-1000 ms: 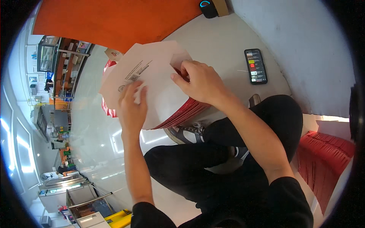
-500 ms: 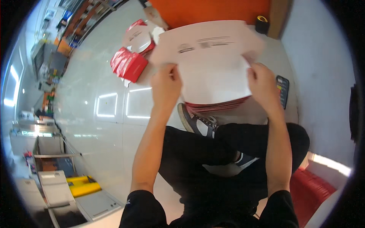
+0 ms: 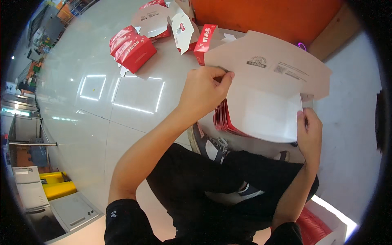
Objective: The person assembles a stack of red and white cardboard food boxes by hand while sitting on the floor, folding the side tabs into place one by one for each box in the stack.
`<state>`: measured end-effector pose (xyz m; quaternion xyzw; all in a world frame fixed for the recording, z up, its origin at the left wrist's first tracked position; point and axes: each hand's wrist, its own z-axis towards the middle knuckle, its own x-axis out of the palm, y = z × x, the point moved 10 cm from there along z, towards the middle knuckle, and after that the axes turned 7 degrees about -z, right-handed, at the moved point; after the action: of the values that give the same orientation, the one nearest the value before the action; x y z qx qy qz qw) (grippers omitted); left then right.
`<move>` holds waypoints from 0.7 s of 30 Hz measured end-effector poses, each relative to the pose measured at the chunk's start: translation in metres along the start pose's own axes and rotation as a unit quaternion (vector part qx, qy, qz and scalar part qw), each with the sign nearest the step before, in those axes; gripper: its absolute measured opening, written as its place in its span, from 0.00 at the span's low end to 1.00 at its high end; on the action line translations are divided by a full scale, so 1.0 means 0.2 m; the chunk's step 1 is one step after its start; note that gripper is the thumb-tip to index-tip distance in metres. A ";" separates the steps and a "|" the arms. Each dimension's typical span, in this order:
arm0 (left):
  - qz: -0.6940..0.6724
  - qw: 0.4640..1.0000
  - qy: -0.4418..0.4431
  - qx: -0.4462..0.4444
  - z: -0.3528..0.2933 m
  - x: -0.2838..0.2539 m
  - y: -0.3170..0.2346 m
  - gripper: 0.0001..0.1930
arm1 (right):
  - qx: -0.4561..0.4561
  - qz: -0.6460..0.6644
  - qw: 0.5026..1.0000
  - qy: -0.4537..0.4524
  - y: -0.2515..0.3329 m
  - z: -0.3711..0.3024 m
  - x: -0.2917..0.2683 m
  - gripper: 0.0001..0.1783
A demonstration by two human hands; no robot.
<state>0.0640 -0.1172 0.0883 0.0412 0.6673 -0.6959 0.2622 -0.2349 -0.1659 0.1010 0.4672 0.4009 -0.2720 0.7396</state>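
Observation:
An unfolded cardboard box blank (image 3: 263, 110), white and pinkish inside with small dark print on its upper flap, is held tilted between my hands. My left hand (image 3: 207, 86) pinches its left edge, thumb against the fingers. On the opposite edge, lower down, my right hand (image 3: 309, 130) grips the card with the thumb on top. Under the blank, a stack of red-edged box blanks (image 3: 223, 118) shows at the left and front; the blank covers most of it.
Folded red boxes (image 3: 134, 51) sit on the tiled floor at far left, with open red-and-white boxes (image 3: 184, 32) behind the blank. An orange panel (image 3: 261, 16) stands at the back and a pale wall (image 3: 351, 77) at right. My shoe (image 3: 208, 145) is close to the stack.
The view has swung, so the blank and my hands appear farther right. The blank now slants, its right side lower. Both hands still grip its edges.

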 end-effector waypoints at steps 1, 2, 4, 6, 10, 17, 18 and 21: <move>-0.022 0.998 0.042 -0.029 0.01 0.02 0.02 0.17 | 0.006 -0.005 1.000 0.013 -0.03 0.00 0.01 0.13; -0.042 0.994 0.083 -0.055 0.02 0.02 0.05 0.16 | 0.009 -0.009 1.000 0.023 -0.05 -0.01 0.01 0.13; -0.153 0.956 0.222 -0.114 0.06 0.03 0.17 0.15 | 0.038 -0.009 0.998 0.056 -0.08 -0.01 -0.03 0.13; -0.148 0.909 0.353 -0.162 0.10 -0.02 0.33 0.15 | 0.058 -0.003 0.996 0.074 -0.09 -0.03 -0.05 0.13; 0.224 0.973 0.001 -0.048 0.64 -0.17 0.82 0.35 | 0.084 0.022 0.993 0.084 -0.08 -0.03 -0.03 0.12; 0.335 0.920 -0.108 -0.172 0.95 -0.11 1.19 0.36 | 0.036 0.032 0.995 0.090 0.00 0.01 0.01 0.09; 0.284 0.934 -0.125 -0.176 0.93 -0.03 1.13 0.31 | 0.034 0.017 0.996 0.077 -0.03 0.00 -0.01 0.09; 0.294 0.945 -0.137 -0.051 0.84 -0.19 1.04 0.22 | 0.005 -0.015 0.997 0.078 -0.07 -0.01 -0.03 0.10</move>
<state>0.2325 -0.2594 -0.0670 0.1261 0.6179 -0.5520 0.5455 -0.2491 -0.1699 0.1003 0.4848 0.4632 -0.2480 0.6992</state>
